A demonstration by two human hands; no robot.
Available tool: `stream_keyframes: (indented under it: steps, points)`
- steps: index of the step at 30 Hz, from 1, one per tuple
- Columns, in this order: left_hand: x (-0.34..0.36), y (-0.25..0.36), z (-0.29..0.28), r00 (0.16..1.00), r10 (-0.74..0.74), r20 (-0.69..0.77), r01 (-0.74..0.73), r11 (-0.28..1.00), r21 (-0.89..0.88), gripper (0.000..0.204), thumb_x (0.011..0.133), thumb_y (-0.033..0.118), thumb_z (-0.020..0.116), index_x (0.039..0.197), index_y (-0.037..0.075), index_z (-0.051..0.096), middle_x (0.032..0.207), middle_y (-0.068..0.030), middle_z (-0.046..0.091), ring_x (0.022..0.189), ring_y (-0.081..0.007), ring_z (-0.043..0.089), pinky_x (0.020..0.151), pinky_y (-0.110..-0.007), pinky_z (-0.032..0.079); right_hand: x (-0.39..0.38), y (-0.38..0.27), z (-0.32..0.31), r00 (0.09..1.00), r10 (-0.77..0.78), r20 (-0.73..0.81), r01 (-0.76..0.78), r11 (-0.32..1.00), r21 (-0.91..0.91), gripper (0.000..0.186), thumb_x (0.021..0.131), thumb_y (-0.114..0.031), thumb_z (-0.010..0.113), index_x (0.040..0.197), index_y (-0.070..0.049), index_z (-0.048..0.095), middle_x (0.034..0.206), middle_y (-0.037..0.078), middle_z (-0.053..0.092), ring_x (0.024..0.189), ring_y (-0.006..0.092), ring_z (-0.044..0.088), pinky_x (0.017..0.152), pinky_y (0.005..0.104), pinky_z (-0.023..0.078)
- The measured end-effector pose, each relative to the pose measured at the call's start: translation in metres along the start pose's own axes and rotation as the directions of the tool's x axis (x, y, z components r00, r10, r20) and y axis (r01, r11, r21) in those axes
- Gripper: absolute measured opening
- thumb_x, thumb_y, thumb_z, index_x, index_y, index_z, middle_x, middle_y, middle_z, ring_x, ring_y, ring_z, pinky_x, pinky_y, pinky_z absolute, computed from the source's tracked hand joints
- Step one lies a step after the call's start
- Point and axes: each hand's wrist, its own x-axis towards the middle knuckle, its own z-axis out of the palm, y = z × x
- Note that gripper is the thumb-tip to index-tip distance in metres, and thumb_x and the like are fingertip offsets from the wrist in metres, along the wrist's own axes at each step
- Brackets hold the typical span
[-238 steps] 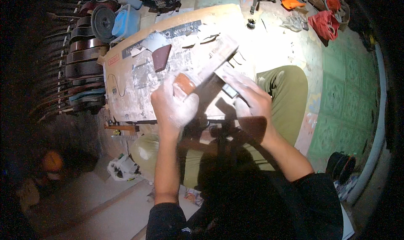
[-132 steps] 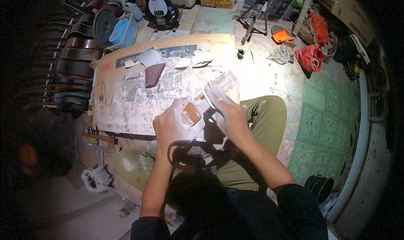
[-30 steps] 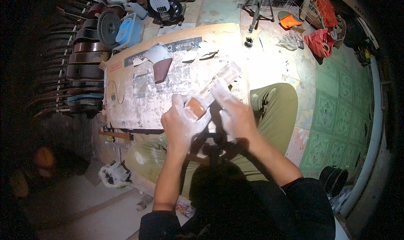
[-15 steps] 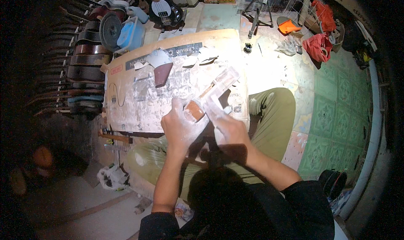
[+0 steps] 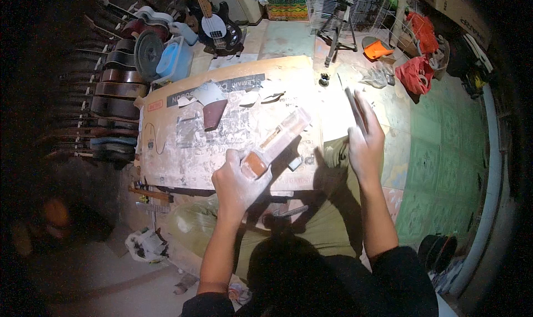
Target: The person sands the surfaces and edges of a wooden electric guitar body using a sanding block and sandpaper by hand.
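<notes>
My left hand (image 5: 236, 183) grips one end of a dusty wooden piece (image 5: 283, 131), a long bar with a narrow slot and a bare brown end face. The bar slants up and to the right above a cardboard sheet (image 5: 166, 167) whitened with dust. Out to the right, apart from the wood, my right hand (image 5: 366, 150) is raised with a thin dark strip (image 5: 354, 106) held along its fingers; its exact kind I cannot make out. Both hands are coated in pale powder. A small white block (image 5: 295, 164) lies on the cardboard below the bar.
Torn sandpaper pieces (image 5: 214, 114) lie on the cardboard. Guitars (image 5: 114, 89) line the left side; a black bass (image 5: 219, 31) stands behind, near a blue container (image 5: 172, 58). A tripod (image 5: 338, 28), orange scoop (image 5: 378, 51) and red bag (image 5: 415, 75) are at back right.
My right hand has moved off the wooden piece, up and to the right. My left hand still holds the wood, and the whole scene sits slightly lower in the picture.
</notes>
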Motion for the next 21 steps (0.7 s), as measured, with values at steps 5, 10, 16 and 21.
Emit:
stream_keyframes:
  steps: [5,10,16,21]
  points:
    - [-0.004,-0.014,0.002,0.985,-0.158,0.068,0.158,0.987,0.008,0.058,0.063,0.036,0.088,0.098,0.004,0.055,0.072,-0.0148,0.066,0.066,-0.025,0.067,0.062,-0.039,0.053,-0.04,-0.054,-0.028,0.886,0.301,0.352,-0.392,0.893,0.222,0.069,0.075,0.008,0.038,0.144,0.005,0.043,0.116,0.017,0.069,0.085,0.0129,0.062,0.078,0.0244,0.049]
    - [-0.006,-0.017,-0.002,0.999,-0.032,-0.005,0.033,0.999,0.025,0.068,0.06,0.04,0.09,0.096,0.0,0.048,0.069,-0.0178,0.061,0.06,-0.026,0.062,0.057,-0.038,0.048,-0.046,-0.051,-0.014,0.586,0.357,0.728,-0.392,0.911,-0.131,0.061,0.082,0.002,0.059,0.141,-0.001,0.048,0.102,0.015,0.071,0.086,0.0198,0.067,0.081,0.027,0.051]
    - [0.004,-0.007,-0.003,0.999,-0.015,0.033,0.019,0.992,-0.124,0.069,0.058,0.036,0.093,0.095,0.0,0.047,0.071,-0.0168,0.062,0.063,-0.0267,0.064,0.06,-0.039,0.05,-0.091,0.018,0.025,0.53,0.252,0.81,-0.575,0.808,0.124,0.061,0.082,-0.008,0.065,0.142,-0.011,0.052,0.108,0.015,0.071,0.089,0.0293,0.07,0.078,0.035,0.056]
    - [0.004,-0.004,-0.009,1.0,0.026,-0.018,-0.026,0.999,-0.024,0.061,0.06,0.027,0.092,0.099,0.0,0.053,0.078,-0.0149,0.066,0.07,-0.0263,0.067,0.065,-0.038,0.053,-0.038,-0.018,0.021,0.683,0.16,0.713,0.024,0.97,-0.241,0.061,0.09,-0.024,0.058,0.149,-0.019,0.045,0.099,0.02,0.069,0.085,0.0312,0.07,0.078,0.0389,0.054]
